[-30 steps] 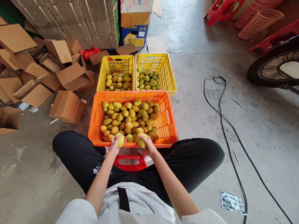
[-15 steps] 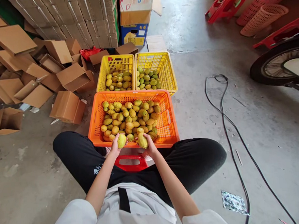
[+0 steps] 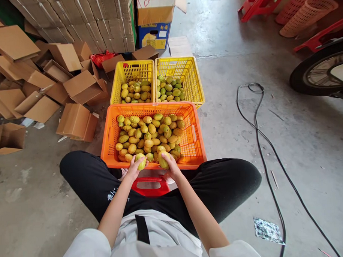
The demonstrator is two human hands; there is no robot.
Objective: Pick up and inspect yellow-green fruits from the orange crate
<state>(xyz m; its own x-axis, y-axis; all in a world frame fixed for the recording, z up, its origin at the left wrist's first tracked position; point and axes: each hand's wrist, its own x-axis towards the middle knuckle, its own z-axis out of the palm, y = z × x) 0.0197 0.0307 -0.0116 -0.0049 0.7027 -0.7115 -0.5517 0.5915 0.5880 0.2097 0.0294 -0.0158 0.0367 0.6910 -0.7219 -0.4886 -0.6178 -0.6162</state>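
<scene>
I sit on a red stool with an orange crate of yellow-green mangoes in front of my knees. My left hand is closed round one mango at the crate's near rim. My right hand is closed round another mango right beside it. Both fruits are held just above the near edge. Behind the orange crate stand two yellow crates, the left yellow crate with yellower fruit, the right yellow crate with greener fruit.
Loose cardboard boxes lie on the floor to the left, with flat stacks behind. A black cable runs over the concrete on the right. A wheel, red stools and pink baskets are at the far right.
Both hands have turned their mangoes slightly and stayed at the crate's near rim. The camera has shifted a little.
</scene>
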